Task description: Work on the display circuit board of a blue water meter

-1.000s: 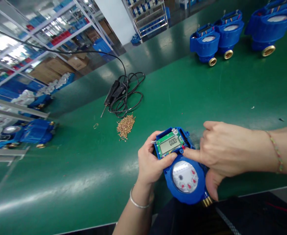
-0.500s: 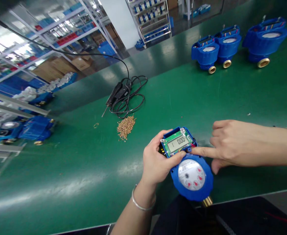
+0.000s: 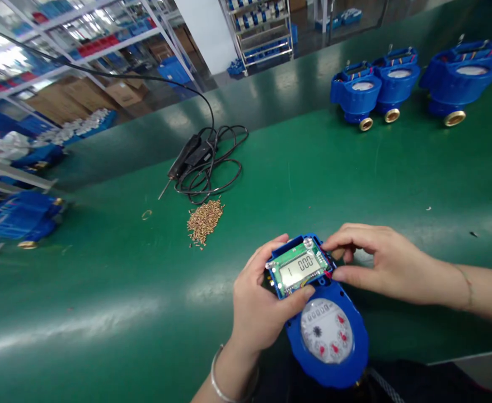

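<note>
Head view: by the edge of the worktop, the meter is gripped by the left hand, its long axis slanted, display pointed far-left and dial near-right, and is touched by the right hand, whether pinching cannot be told.

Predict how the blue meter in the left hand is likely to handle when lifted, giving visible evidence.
The blue meter will probably feel stiff: its casing shows no sag in the left hand. The uncovered circuit board looks fragile. The bulkier round dial end may tip downward.
</note>
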A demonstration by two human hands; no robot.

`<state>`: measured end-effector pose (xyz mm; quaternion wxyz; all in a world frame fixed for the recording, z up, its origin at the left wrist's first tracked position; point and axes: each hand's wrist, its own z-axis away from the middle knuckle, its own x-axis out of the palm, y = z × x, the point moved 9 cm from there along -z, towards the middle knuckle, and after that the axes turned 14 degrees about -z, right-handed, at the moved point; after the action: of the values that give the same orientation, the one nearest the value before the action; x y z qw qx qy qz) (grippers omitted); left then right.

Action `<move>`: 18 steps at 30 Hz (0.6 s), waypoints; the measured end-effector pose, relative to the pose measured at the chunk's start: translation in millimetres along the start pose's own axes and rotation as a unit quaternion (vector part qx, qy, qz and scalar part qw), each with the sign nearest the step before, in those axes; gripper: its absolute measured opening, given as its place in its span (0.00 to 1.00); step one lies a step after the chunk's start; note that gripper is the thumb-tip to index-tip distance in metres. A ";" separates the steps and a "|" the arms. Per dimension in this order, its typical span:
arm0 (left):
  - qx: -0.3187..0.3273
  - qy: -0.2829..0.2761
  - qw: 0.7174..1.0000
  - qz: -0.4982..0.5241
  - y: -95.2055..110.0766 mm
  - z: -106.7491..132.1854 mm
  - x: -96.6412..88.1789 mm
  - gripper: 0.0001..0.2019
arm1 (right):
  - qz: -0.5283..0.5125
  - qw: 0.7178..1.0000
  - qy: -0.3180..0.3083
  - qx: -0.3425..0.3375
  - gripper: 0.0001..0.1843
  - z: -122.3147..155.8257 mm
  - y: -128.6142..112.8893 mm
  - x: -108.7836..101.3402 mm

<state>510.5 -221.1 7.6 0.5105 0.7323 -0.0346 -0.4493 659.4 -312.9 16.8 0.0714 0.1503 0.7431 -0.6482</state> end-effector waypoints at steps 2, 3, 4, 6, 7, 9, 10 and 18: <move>-0.005 -0.002 1.000 0.014 -1.0 0.7 -0.2 0.30 | -0.018 1.000 0.008 0.000 0.10 -1.3 -0.8 2.9; -0.008 -0.001 1.000 0.019 -1.9 1.0 -0.3 0.30 | -0.021 1.000 0.011 -0.008 0.10 -0.8 -2.8 4.0; -0.010 0.001 1.000 0.022 -2.9 1.4 -0.4 0.31 | -0.021 0.999 0.013 -0.021 0.09 0.3 -5.5 4.8; -0.012 0.003 1.000 0.023 -4.0 2.2 -0.6 0.31 | -0.004 0.999 0.019 -0.047 0.09 3.8 -12.1 6.5; -0.010 0.006 1.000 0.022 -4.1 2.5 -0.9 0.32 | 0.008 0.998 0.021 -0.055 0.10 5.8 -14.9 7.6; -0.008 0.009 1.000 0.021 -4.1 3.2 -1.2 0.32 | 0.029 0.998 0.012 -0.049 0.10 9.1 -17.3 12.1; -0.007 0.009 1.000 0.021 -4.2 3.4 -1.2 0.32 | 0.037 0.999 0.001 -0.039 0.10 10.3 -17.2 15.5; 0.010 0.000 1.000 0.013 0.7 1.9 -0.7 0.30 | 0.115 0.990 -0.081 -0.022 0.08 -2.2 -16.1 19.2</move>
<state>509.1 -222.5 8.4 0.5088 0.7368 -0.0491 -0.4424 636.3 -310.0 26.5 0.2086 0.1796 0.7270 -0.6290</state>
